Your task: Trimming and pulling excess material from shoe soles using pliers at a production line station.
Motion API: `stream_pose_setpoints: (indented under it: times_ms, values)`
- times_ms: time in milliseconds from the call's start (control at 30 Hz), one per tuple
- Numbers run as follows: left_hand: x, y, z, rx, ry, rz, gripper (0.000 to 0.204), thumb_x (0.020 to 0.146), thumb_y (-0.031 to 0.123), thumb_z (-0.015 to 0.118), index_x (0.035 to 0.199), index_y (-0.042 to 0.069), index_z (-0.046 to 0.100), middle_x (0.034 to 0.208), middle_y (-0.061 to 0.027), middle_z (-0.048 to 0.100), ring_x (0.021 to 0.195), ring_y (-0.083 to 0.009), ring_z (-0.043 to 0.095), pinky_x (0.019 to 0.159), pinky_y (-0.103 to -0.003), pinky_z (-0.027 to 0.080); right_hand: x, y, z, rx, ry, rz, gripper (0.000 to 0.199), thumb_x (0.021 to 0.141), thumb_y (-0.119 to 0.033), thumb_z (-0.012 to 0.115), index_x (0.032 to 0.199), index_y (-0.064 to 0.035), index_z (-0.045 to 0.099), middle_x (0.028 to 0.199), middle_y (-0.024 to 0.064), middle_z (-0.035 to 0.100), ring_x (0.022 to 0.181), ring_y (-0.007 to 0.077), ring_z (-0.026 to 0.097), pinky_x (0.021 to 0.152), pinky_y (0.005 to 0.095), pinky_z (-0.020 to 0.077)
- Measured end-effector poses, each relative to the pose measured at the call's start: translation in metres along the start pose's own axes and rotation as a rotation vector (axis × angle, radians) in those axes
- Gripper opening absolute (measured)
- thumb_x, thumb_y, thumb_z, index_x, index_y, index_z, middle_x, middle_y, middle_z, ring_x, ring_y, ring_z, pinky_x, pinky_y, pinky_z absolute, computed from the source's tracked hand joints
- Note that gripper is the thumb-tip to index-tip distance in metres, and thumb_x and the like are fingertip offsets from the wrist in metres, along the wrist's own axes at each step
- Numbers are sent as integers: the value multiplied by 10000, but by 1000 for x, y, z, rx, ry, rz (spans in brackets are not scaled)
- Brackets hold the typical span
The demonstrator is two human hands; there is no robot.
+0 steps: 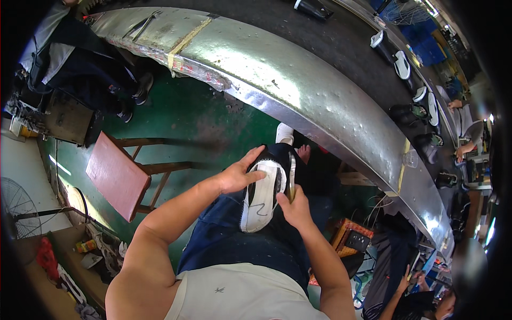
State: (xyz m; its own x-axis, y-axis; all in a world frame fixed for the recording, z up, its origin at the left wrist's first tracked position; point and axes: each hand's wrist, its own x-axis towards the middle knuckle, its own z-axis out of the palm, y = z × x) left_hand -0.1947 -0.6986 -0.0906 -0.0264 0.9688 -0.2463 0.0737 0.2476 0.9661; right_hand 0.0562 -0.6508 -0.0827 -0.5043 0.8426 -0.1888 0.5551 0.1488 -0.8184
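Head view shows the left hand (238, 175) spread over the toe of a white-soled shoe (261, 196) on the person's lap, the right hand (295, 207) gripping its side, seemingly light, flexible, best gripped around the rigid sole.

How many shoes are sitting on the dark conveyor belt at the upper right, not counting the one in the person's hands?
About 6, though more may be hidden: one near the top, then, a dark one, another, and one lowest. Fisheye blur makes the far ones uncertain.
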Motion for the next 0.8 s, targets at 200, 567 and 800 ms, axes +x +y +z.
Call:
stream_pose_setpoints:
  times_ms: [200,567,800]
  values:
    - [-64,10,35,245,130,-358,766,962,276,614,1552,-86,286,1485,-320,483,1376,-361,514,1140,-369,396,-20,22,18,243,-159,155,473,982,-390,656,1126,54,584,879,202,701,817,311,713,760,408,540]
    - [-48,50,73,292,-351,-312,1040,759,21,591,1642,25,40,1566,-264,414,1421,-320,459,1174,-326,336,-79,57,-29,239,-93,98,525,820,-140,690,1281,42,517,1106,210,687,1038,308,696,937,401,528]
    - [-8,-6,137,-126,-500,-322,1095,734,26,638,1645,25,31,1587,-196,396,1424,-239,428,1152,-288,341,-108,44,-111,141,-124,529,349,923,-208,684,1139,24,539,850,128,726,772,190,711,760,379,563]
